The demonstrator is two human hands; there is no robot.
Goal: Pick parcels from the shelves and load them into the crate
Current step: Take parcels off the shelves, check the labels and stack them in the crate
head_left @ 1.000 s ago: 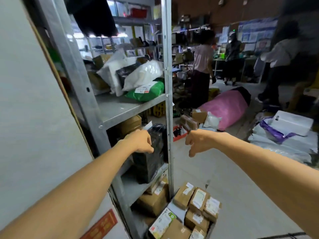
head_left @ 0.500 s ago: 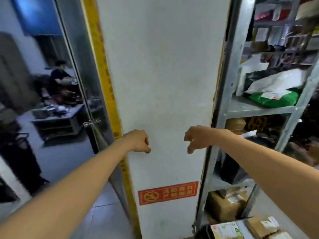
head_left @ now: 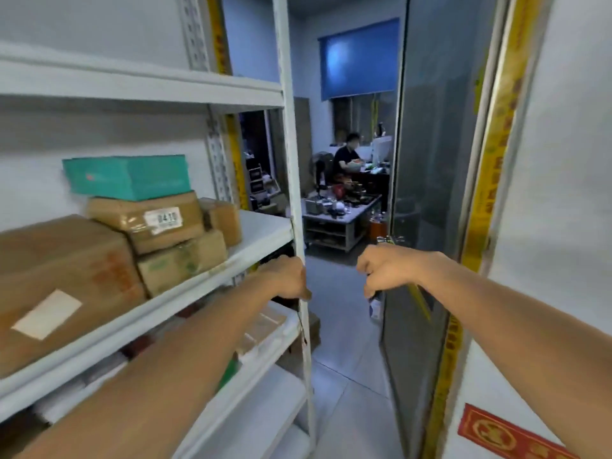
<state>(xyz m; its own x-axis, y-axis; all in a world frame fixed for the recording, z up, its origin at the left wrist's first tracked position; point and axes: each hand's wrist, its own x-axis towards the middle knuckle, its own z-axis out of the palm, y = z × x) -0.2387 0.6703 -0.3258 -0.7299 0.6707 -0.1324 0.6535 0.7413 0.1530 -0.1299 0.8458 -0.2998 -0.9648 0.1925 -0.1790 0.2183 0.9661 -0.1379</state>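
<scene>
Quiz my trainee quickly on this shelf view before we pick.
1. True or false: the teal box rests on the labelled cardboard box.
2. The right hand holds: A) a teal box, B) a taped carton, C) nothing.
3. Which hand is beside the shelf upright?
Key: 1 true; 2 C; 3 the left hand.
</scene>
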